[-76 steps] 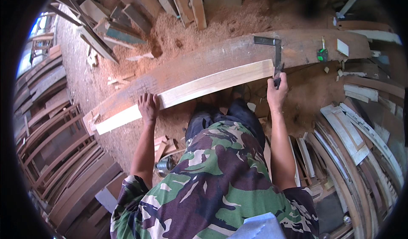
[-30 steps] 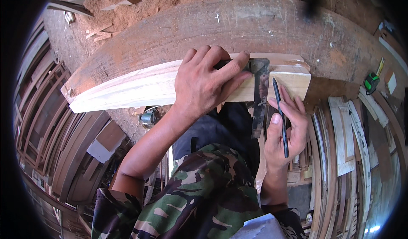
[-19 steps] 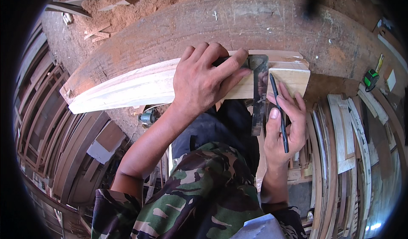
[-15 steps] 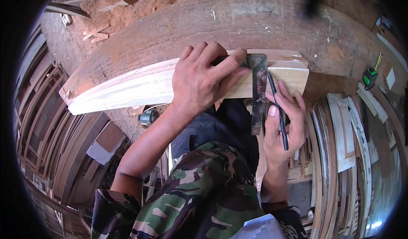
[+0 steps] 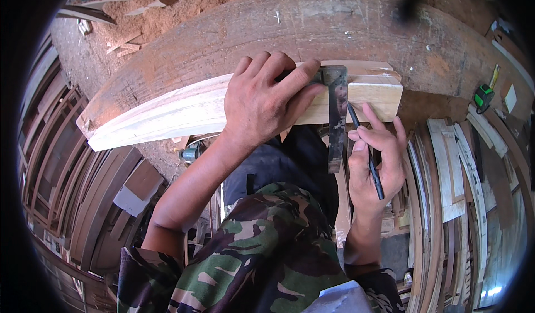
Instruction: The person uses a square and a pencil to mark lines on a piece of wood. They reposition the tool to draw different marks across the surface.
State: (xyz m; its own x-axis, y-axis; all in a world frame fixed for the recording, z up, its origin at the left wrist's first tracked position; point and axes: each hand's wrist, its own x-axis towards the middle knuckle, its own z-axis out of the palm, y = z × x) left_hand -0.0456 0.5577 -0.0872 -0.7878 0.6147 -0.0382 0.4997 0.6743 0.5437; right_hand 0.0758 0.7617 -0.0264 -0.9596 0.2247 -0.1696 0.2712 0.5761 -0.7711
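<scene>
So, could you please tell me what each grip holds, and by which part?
The right grip holds the dark pencil around its middle; the left grip holds the metal square by its upper arm, partly hidden.

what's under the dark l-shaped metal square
A pale wooden board lies under the dark L-shaped metal square, whose lower end overhangs the board's near edge. Wood directly beneath is covered; the left hand hides the square's other end.

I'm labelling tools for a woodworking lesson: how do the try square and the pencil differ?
The try square is a flat L shape; the pencil is a slim, straight stick. The square's blade lies across the pale timber, while the pencil slants, tip close to the blade's edge. The left hand holds the square, the right hand the pencil. Both are dark.
</scene>
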